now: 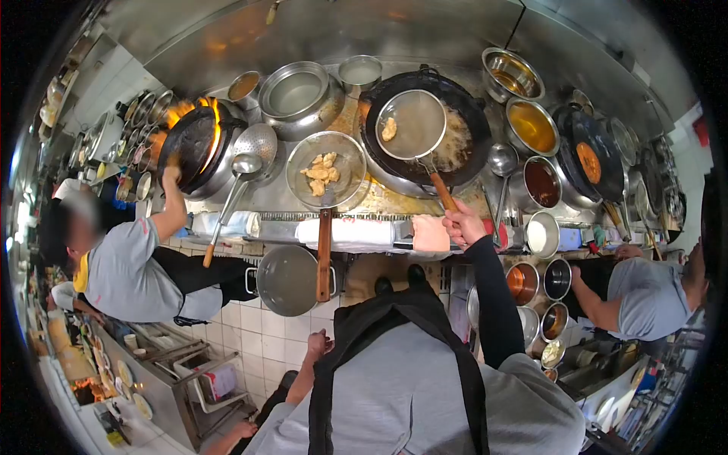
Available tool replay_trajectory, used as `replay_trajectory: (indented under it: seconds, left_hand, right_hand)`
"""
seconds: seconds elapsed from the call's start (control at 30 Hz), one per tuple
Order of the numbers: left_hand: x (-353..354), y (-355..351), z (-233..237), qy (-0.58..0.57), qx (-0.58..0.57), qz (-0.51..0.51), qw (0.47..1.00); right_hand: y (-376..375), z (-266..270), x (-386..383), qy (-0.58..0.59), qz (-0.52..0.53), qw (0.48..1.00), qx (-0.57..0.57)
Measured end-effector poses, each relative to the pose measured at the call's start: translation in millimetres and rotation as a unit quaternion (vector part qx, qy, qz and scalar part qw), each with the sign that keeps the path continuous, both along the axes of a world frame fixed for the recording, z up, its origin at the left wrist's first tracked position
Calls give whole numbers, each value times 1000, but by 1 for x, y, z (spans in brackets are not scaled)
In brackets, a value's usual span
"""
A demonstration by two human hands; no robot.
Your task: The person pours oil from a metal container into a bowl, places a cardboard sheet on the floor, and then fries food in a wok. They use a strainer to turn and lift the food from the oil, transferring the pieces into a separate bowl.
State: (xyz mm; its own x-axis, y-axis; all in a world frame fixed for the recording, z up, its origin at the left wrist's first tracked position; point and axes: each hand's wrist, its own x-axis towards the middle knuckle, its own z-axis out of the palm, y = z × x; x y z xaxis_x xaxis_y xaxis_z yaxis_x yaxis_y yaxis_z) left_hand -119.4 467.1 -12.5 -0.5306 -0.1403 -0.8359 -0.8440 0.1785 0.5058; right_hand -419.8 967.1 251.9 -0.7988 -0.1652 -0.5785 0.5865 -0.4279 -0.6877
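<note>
My right hand [464, 224] is closed around the wooden handle of a round mesh strainer [417, 125]. The strainer is over a black wok [474, 125] of bubbling oil, with one golden fried piece [389, 129] at its left side. My left hand [320, 343] hangs low beside my apron, fingers loosely bent, with nothing visible in it. Left of the wok, a second mesh strainer [349, 182] lies on the stove, its wooden handle toward me. Several fried pieces [321, 173] sit in it.
A metal ladle [246, 164] and perforated skimmer [256, 141] lie at left; another ladle [502, 160] is at right. Pots of oil [532, 127] and sauce [541, 182] flank the wok. A co-worker [125, 265] handles a flaming wok [193, 144]; another person [652, 292] stands right.
</note>
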Motion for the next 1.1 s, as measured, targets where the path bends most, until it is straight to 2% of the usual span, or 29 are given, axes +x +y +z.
replay_trajectory:
  seconds: [0.1, 0.2, 0.27, 0.3, 0.33, 0.37, 0.43, 0.5, 0.53, 0.57, 0.6, 0.63, 0.67, 0.77, 0.8, 0.83, 0.87, 0.9, 0.93, 0.97, 1.1]
  left_hand:
    - [-1, 0, -7, 24, 1, 5, 1000]
    - [-9, 4, -9, 18, 4, 31, 999]
    - [-21, 9, 2, -19, 5, 65, 998]
    - [-30, 14, 11, -46, 6, 89, 995]
    - [-35, 15, 10, -47, 21, 109, 993]
    - [-37, 15, 9, -48, 35, 132, 989]
    - [-41, 15, 9, -43, 53, 180, 981]
    - [-43, 19, 10, -32, 60, 234, 970]
    - [-43, 18, 10, -25, 64, 240, 968]
    - [-39, 16, 10, -26, 61, 244, 968]
    - [-38, 16, 10, -27, 59, 246, 967]
    - [-35, 15, 7, -29, 59, 246, 967]
    - [-32, 16, 9, -45, 52, 253, 965]
    - [-14, 11, 5, -87, 57, 247, 963]
    - [-8, 10, 8, -79, 55, 215, 972]
    - [2, 6, -2, -53, 40, 169, 983]
    - [17, 0, -22, -25, 28, 122, 992]
    - [24, -6, -30, 19, 16, 30, 999]
    - [32, -12, -37, 70, -4, -60, 996]
    - [40, -17, -44, 124, -28, -138, 982]
    - [39, -15, -45, 148, -8, -117, 982]
  right_hand:
    - [-16, 14, 6, 14, 3, 999, 42]
    - [-44, 21, 19, 102, 24, 989, 100]
    - [-59, 4, 18, 172, 60, 954, 238]
    - [-63, -12, 15, 205, 77, 926, 306]
    - [-71, -27, 9, 384, 28, 822, 421]
    - [-66, -38, 10, 371, 6, 819, 438]
    - [-65, -18, 6, 346, -32, 812, 469]
    - [-21, -52, -20, 435, -92, 623, 644]
    - [-6, -10, -17, 359, -62, 682, 635]
    - [15, 5, -21, 266, -32, 704, 658]
    - [43, -13, -29, 303, -64, 652, 692]
    - [53, 10, -30, 210, -57, 713, 666]
    - [81, -12, -36, 264, -78, 670, 689]
    - [146, -77, -51, 315, -44, 659, 682]
    - [146, -80, -52, 142, -25, 856, 496]
    - [140, -75, -51, 92, -30, 896, 433]
    - [129, -60, -50, 44, -38, 928, 368]
    - [124, -50, -50, -4, -45, 953, 299]
    - [130, -50, -52, -27, -24, 977, 211]
    - [130, -49, -52, -41, -21, 983, 177]
    - [120, -53, -51, -67, 4, 994, 82]
